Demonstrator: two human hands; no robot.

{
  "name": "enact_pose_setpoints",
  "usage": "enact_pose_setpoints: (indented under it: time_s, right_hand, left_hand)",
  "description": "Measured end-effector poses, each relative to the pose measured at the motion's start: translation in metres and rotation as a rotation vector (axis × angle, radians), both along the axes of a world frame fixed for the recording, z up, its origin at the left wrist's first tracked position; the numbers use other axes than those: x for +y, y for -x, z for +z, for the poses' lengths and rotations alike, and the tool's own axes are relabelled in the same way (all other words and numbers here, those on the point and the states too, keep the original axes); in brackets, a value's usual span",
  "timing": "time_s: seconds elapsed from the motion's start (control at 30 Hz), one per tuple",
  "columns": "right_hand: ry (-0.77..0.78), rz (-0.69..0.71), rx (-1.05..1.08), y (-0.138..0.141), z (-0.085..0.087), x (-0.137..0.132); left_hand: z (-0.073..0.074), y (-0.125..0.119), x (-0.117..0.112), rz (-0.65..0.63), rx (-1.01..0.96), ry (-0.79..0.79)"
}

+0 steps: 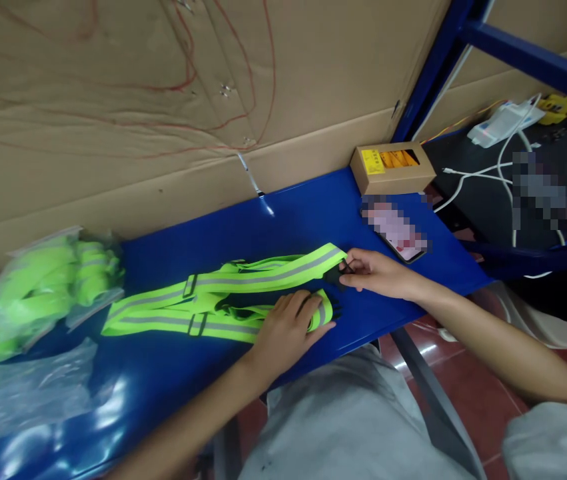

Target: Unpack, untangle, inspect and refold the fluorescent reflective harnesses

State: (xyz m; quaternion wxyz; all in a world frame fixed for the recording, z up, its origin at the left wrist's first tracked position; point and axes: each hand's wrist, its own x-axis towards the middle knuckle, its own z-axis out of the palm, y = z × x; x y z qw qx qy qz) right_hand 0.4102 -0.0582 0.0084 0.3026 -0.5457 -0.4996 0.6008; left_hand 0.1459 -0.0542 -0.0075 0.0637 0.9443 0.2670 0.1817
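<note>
A neon-green reflective strap (163,303) with grey stripes and black slider buckles lies in long loops on the blue table. My left hand (290,327) is closed over the near part of the strap, where its end curls up beside the fingers. At the far strap's right end, my right hand (370,272) pinches a small black buckle (346,268). Part of that buckle is hidden by the fingers. The two strap ends are apart, with a short gap between my hands.
Clear bags of green straps (48,280) lie at the left, with a flat plastic bag (28,393) nearer me. A phone (396,230) and a cardboard box (393,167) sit at the right. Behind stands a cardboard wall (113,180); white cables (483,175) run over a dark surface.
</note>
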Motion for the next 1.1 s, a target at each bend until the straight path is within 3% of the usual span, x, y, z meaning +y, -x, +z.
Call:
enact_pose_setpoints:
  time_s: [0.2, 0.47, 0.7, 0.87, 1.03, 1.1]
  right_hand:
    - [0.120, -0.099, -0.035, 0.001, 0.007, -0.007]
    - [0.300, -0.180, 0.073, 0.010, -0.001, -0.009]
    - [0.238, -0.131, 0.093, 0.006, 0.001, -0.010]
    - [0.213, 0.098, 0.000, 0.004, 0.011, -0.004]
    - [0.000, 0.010, -0.083, 0.005, 0.012, 0.008]
    - [-0.014, 0.019, -0.084, 0.005, 0.011, 0.011]
  left_hand:
    - [-0.010, -0.007, 0.004, 0.162, 0.016, -0.039]
    - [-0.017, -0.009, 0.003, 0.184, -0.017, -0.129]
    - [-0.017, -0.009, 0.002, 0.172, -0.010, -0.128]
    - [-0.015, -0.010, 0.001, 0.164, 0.003, -0.139]
    - [-0.013, -0.012, 0.000, 0.172, 0.030, -0.161]
    - [-0.013, -0.012, 0.000, 0.173, 0.030, -0.163]
